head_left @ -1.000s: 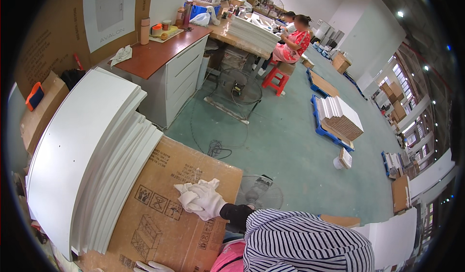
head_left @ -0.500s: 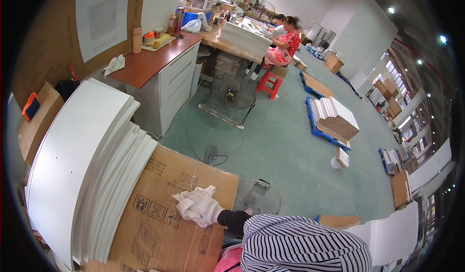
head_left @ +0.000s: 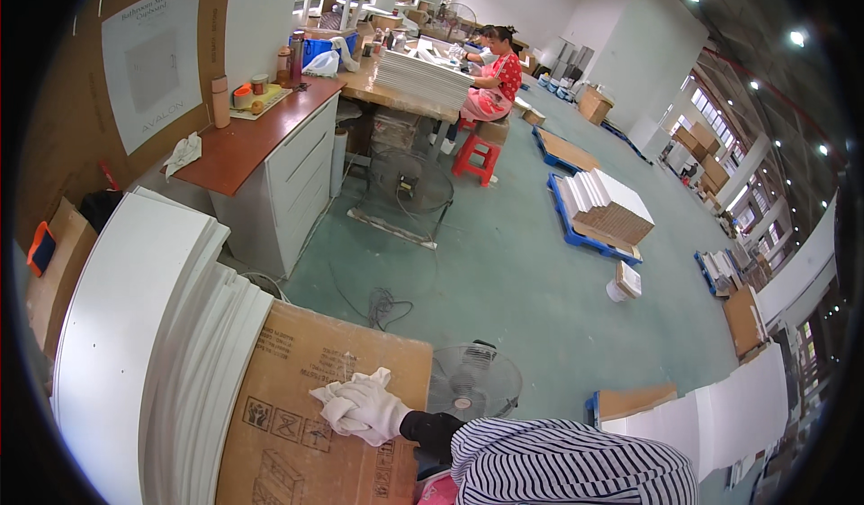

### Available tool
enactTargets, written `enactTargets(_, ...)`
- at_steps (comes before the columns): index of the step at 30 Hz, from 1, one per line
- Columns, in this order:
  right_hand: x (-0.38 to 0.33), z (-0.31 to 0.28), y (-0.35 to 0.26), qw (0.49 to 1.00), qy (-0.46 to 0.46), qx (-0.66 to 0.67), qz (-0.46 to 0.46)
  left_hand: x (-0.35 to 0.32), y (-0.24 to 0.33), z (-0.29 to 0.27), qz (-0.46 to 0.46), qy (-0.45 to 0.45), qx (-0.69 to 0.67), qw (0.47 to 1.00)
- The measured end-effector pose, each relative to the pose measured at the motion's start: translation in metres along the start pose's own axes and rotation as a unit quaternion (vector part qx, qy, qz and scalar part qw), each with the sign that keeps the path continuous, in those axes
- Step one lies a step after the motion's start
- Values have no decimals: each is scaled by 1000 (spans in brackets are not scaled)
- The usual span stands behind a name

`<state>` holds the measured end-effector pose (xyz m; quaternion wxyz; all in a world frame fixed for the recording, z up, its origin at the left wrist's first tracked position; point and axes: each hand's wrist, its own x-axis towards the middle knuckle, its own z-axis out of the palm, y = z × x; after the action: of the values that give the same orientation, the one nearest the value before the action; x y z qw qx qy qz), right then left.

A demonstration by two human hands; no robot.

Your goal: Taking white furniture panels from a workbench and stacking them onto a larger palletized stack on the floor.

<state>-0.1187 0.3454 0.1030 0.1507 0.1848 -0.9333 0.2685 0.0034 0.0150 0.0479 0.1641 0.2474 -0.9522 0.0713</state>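
A gloved hand (head_left: 364,406), fingers curled on a white cloth (head_left: 335,403), rests on a flat cardboard box (head_left: 306,415) lying lengthwise away from the person.

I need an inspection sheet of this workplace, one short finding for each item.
Surface: brown cardboard box lying flat, printed symbols on top.
Job's things: white cloth bunched on the box.
Clutter: stack of white boards beside the box.
Grips: right hand, white glove, resting on the cloth; left hand not in view.
Cables: loose cable coiled on the green floor.
Surroundings: floor fan; desk; a seated person at a far table.
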Motion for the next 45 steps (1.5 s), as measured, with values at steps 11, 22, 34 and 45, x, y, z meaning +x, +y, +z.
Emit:
enactTargets(11, -2, -1, 0, 998, -11, 43, 55, 2, 0, -1, -2, -42, 4, 999)
enactTargets(22, -8, 15, 10, 1000, 4, 11, 27, 1, -5, 4, -6, -40, -1, 999)
enactTargets(34, -3, 5, 4, 1000, -13, 13, 13, 3, -2, -5, -1, -50, 14, 999)
enactTargets(45, -4, 5, 5, 1000, 8, 7, 9, 4, 1, -8, 1, -32, 6, 999)
